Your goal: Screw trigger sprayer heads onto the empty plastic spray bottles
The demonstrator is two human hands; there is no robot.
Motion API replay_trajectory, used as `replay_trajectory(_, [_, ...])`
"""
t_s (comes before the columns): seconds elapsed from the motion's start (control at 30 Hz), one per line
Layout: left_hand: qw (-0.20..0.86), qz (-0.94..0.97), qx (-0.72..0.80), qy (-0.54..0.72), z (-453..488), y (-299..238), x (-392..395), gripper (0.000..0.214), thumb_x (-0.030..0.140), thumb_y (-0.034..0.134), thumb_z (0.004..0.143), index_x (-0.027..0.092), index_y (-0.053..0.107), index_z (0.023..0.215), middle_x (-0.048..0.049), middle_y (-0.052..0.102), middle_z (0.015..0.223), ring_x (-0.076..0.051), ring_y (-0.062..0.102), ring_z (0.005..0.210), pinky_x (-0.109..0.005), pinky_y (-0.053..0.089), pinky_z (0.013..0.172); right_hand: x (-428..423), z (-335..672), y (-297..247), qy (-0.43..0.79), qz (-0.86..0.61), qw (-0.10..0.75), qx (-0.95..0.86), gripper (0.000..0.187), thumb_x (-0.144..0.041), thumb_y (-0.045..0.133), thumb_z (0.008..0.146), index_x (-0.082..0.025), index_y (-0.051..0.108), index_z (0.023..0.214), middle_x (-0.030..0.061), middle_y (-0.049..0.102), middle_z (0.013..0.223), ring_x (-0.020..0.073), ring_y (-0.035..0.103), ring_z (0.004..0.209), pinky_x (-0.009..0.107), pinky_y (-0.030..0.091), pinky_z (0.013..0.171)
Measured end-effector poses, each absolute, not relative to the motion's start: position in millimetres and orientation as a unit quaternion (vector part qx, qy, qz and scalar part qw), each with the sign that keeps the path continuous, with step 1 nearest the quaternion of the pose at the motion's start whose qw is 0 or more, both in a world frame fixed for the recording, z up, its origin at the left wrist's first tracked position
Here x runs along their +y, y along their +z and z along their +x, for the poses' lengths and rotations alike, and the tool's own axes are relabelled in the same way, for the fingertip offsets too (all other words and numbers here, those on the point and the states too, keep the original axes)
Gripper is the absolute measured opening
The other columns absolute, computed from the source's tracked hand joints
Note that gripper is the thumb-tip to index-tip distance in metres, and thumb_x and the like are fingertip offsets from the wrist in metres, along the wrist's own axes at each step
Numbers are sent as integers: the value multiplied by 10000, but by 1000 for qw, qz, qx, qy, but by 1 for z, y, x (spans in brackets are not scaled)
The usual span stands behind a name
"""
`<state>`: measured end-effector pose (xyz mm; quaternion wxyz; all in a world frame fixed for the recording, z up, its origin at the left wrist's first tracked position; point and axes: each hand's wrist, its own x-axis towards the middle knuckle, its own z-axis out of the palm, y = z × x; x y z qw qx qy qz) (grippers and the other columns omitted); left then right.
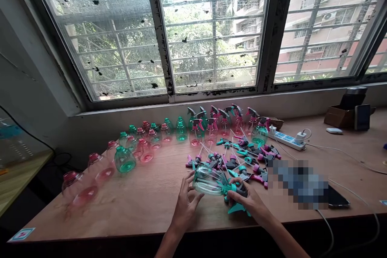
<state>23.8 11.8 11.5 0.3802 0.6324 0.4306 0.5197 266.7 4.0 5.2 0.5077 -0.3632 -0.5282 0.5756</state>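
Note:
A clear green bottle (pixel 208 180) lies sideways in the air above the table's front part, its neck pointing right. My left hand (pixel 185 201) is closed around the bottle's base, thumb below and fingers above. At the neck, my right hand (pixel 248 198) grips a grey and green trigger spray head (pixel 237 207), whose green trigger hangs downward. The spray head's collar meets the bottle's neck; whether it is threaded on, I cannot tell. Just behind the hands lies a pile of loose spray heads (pixel 231 163) in pink, green and grey, with thin white tubes sticking up.
Open red and green bottles (pixel 125 159) stand in rows at the left. Bottles with spray heads (pixel 223 125) stand near the window wall. A power strip (pixel 287 139) with cables, a phone (pixel 338 197), a white mouse (pixel 334 131) and a cardboard box (pixel 340 117) lie to the right.

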Motion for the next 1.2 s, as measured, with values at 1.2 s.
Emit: replay_trajectory(1.2, [352, 653, 428, 517, 26, 16, 7, 521, 350, 749, 846, 264, 527, 1309, -118, 432, 1531, -318, 528, 1324, -474, 435, 1088, -2, 266, 12, 575, -344, 501, -548, 429, -460, 829, 758, -252, 529, 983, -52, 669, 762, 178, 689, 664, 298, 555, 658])
